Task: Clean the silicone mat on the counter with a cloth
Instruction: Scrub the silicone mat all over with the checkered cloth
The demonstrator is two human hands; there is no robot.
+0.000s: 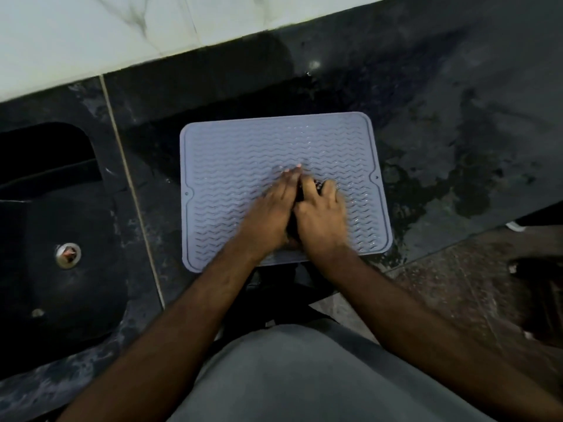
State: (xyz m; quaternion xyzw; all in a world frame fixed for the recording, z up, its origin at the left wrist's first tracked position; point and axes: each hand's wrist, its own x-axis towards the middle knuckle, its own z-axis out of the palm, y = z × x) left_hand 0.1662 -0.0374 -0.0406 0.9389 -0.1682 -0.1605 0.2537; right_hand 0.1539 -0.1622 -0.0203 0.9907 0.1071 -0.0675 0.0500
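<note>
The right hand (320, 208) is curling its grip round a dark, mostly hidden cloth (316, 184); the left hand (274, 208) is pressing flat-fingered on the grey ribbed rectangular silicone mat (237, 153), lying on the wet black stone desk (457, 117) (slippery), so hard wiping is risking sliding it.

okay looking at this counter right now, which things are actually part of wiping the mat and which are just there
Part of the job: silicone mat, dark cloth mostly hidden between the hands, left hand, right hand.

Just there: sink and its drain, wet counter, tiled wall.
</note>
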